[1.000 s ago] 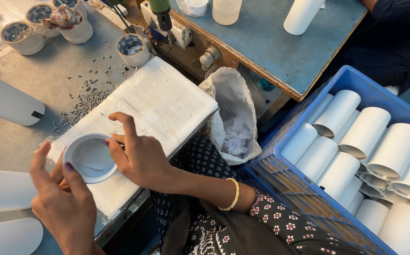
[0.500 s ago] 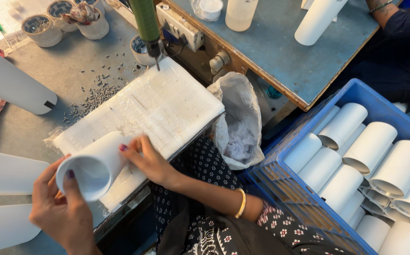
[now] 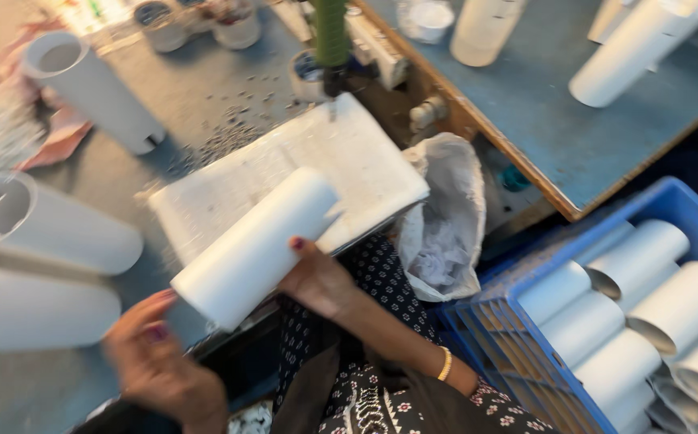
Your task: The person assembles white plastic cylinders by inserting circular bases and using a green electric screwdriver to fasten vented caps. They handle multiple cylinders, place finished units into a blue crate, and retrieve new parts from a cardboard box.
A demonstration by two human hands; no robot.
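A person's right hand and left hand grip a white cylinder lying tilted over the padded board's near edge, more cylinders waiting in the blue crate.

Grey surface: three white tubes lie at the left, one toward the back, two stacked nearer the front edge. Small dark bits are scattered mid-surface. A white padded board sits at the front edge. Small cups stand along the back. A green-handled tool stands upright behind the board. A white bag hangs beside the board. Blue crate, lower right, holds white tubes lying side by side. Blue-topped surface carries further white tubes.
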